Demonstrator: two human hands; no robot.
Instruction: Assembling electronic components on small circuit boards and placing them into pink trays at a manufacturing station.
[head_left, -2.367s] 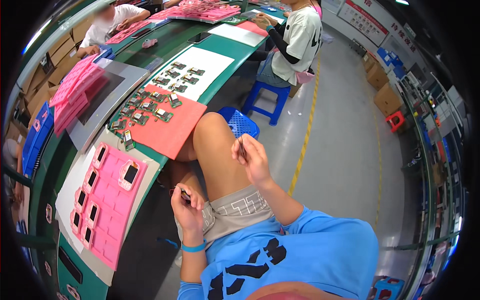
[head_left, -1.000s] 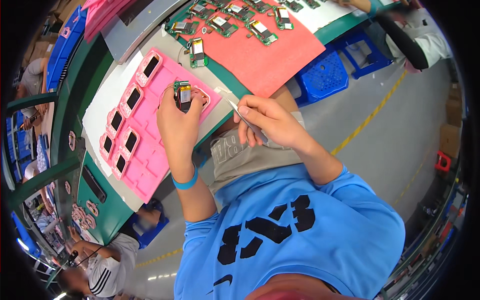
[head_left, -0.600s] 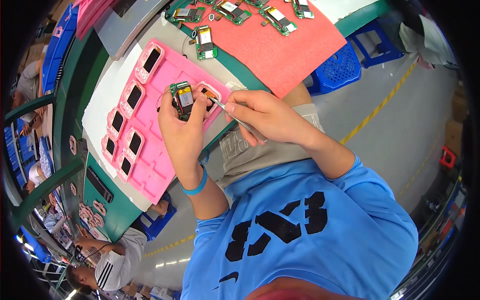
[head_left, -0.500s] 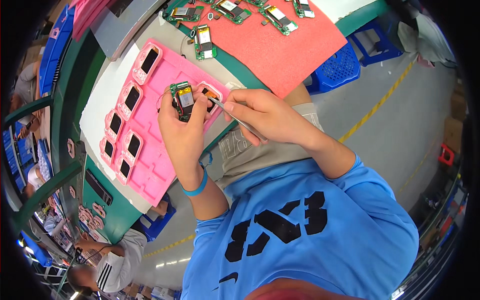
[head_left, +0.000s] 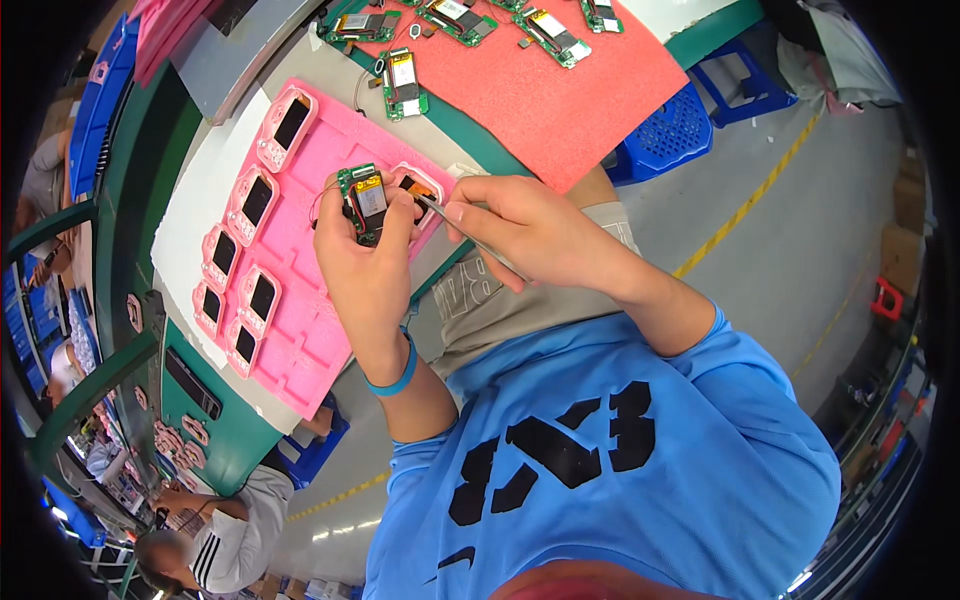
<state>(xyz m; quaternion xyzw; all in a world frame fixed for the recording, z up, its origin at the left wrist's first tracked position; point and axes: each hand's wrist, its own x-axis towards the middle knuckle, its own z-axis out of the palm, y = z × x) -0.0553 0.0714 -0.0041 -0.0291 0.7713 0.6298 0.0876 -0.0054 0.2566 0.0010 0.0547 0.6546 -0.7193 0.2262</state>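
My left hand (head_left: pixel 362 255) grips a green circuit board (head_left: pixel 364 178) with a silver and yellow battery on it. A thin dark wire loops off the board's left side. Closed around metal tweezers (head_left: pixel 474 236), my right hand (head_left: pixel 520 225) holds their tip at an orange ribbon cable (head_left: pixel 420 190). That ribbon lies in a pink casing (head_left: pixel 437 184) with a dark screen, at the tray's right edge. My left fingers partly cover this casing. Several more pink casings with dark screens, such as this one (head_left: pixel 252 203), sit in the pink foam tray (head_left: pixel 304 305).
Several battery-fitted circuit boards (head_left: pixel 405 85) lie on and beside a red foam sheet (head_left: pixel 560 130) at the far side. Blue plastic stools (head_left: pixel 665 140) stand on the floor at the right. A person (head_left: pixel 230 540) sits at the lower left near a dark flat device (head_left: pixel 194 383).
Both hands, the board and the tweezers stay almost in place. The whole table scene has shifted slightly left in view.
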